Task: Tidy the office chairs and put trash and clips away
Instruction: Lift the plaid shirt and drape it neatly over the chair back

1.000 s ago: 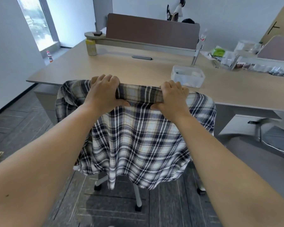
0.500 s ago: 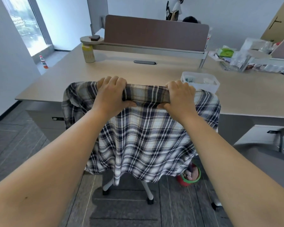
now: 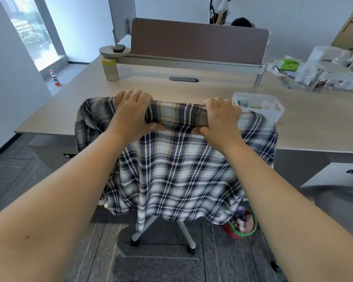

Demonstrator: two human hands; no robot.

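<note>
Plaid cloth: a checked shirt (image 3: 177,169) drapes the office chair (image 3: 163,231), hanging below the fingers.
Hands: left hand (image 3: 130,112) and right hand (image 3: 220,117), fingers curled tight over the chair's covered top edge.
Beyond fingers: table (image 3: 151,86); clear bin (image 3: 259,106) of small items.
Progress: seemingly early; chair not yet tucked in, trash and clips remain.

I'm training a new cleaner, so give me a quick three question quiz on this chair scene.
1. True or false: both hands grip the chair top through the shirt.
2. What sits on the floor right of the chair base? A. red bin B. box C. bag
3. Fill in: the white tray rests on the ____.

Key: 1 true: left hand, right hand. 2 A. 3 desk.
</note>
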